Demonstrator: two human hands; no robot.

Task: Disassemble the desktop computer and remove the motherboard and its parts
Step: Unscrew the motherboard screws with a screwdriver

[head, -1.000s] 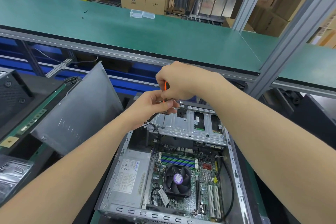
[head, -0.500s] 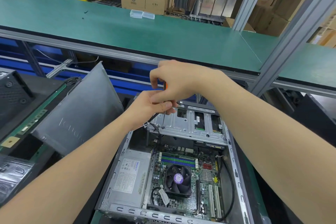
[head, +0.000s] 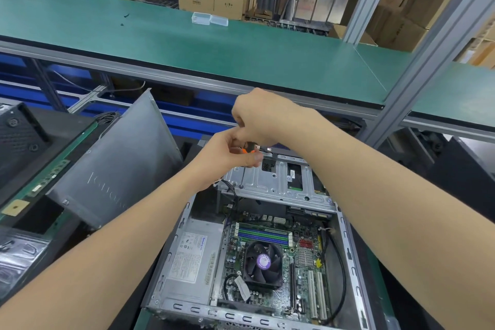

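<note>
- Desktop computer lies open, motherboard inside.
- Right hand grips the screwdriver handle's top; left hand pinches it lower down.
- Its tip touches the far drive cage.

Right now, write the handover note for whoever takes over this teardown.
Right hand: grips the screwdriver handle from above.
Left hand: pinches the screwdriver lower down.
Tip: on the drive cage, left side.
Done: side panel off, leaning left of the case.
Left: drive cage, power supply, fan and motherboard are all in the case, not yet out.
</note>
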